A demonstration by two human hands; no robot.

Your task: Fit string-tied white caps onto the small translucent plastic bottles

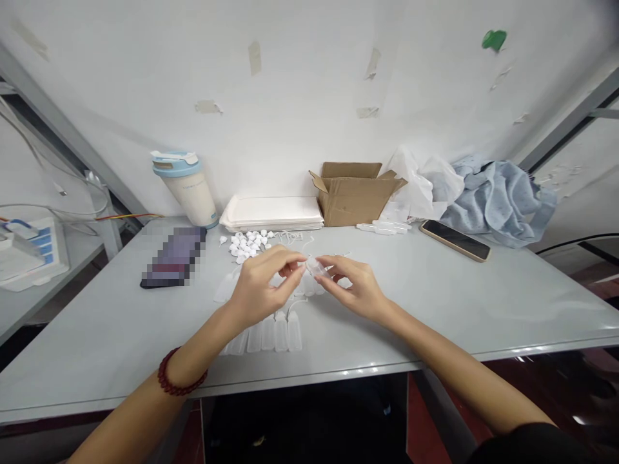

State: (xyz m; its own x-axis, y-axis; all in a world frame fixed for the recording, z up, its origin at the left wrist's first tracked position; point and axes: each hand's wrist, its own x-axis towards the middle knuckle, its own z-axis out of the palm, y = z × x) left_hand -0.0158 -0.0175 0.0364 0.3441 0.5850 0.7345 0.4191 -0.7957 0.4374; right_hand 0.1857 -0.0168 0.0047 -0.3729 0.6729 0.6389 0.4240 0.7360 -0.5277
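Observation:
In the middle of the table, my right hand [355, 283] pinches a small translucent plastic bottle [318, 267] between thumb and fingers, tilted toward the left. My left hand [265, 280] is closed at the bottle's upper end, thumb and index fingertip together; what is between them is too small to make out. Below my hands lies a row of similar bottles [275, 334], some with thin white tips or strips at their necks. More bottles [225, 288] lie partly hidden behind my left hand. Beyond it is a pile of small white caps [249, 243].
Along the wall stand a tumbler [191, 190], a stack of white trays or sheets [273, 211], an open cardboard box [355, 200], plastic bags [416, 183] and a blue cloth [503, 200]. A blurred-out phone [176, 258] lies left, another phone [457, 240] right.

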